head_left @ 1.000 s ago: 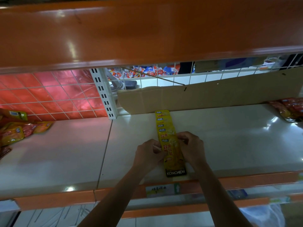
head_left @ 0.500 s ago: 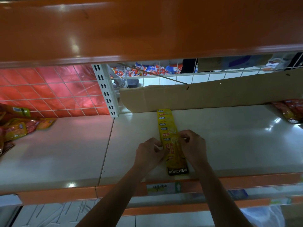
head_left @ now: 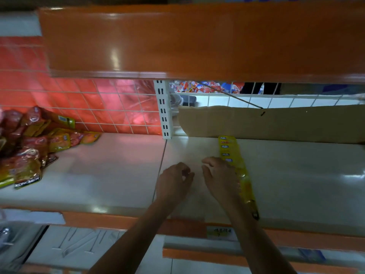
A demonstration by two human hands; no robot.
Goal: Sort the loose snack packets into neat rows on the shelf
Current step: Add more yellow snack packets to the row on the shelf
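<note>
The left hand (head_left: pixel 173 182) hovers over the white shelf board (head_left: pixel 296 184), near its front edge. Its fingers are loosely curled with the thumb close to the fingertips, and it grips nothing that can be made out through the blur. The right hand (head_left: pixel 219 178) is just beside it, fingers relaxed and slightly bent, palm down and holding nothing. Its outer edge lies along the left side of the row of flat yellow snack packets (head_left: pixel 245 182); whether it touches them cannot be told.

That yellow row runs in one overlapping line from the back edge of the shelf almost to the front edge, tilted a little so its near end sits further right. The nearest packet shows a dark band at its foot.

At the back edge, a long strip of brown cardboard (head_left: pixel 276 123) stands upright against a white wire grid, and the far end of the yellow row meets it. A white slotted metal upright (head_left: pixel 164 111) stands at the back where two shelf boards join.

At the left end of the shelf, well apart from both hands, a loose pile of red and yellow snack packets (head_left: pixel 29 147) lies jumbled against the red-lit wire mesh back panel (head_left: pixel 88 107).

A pale price label (head_left: pixel 221 232) sits on the orange front lip below the right forearm. The glossy orange front of the upper shelf (head_left: pixel 197 40) fills the top of the view.
</note>
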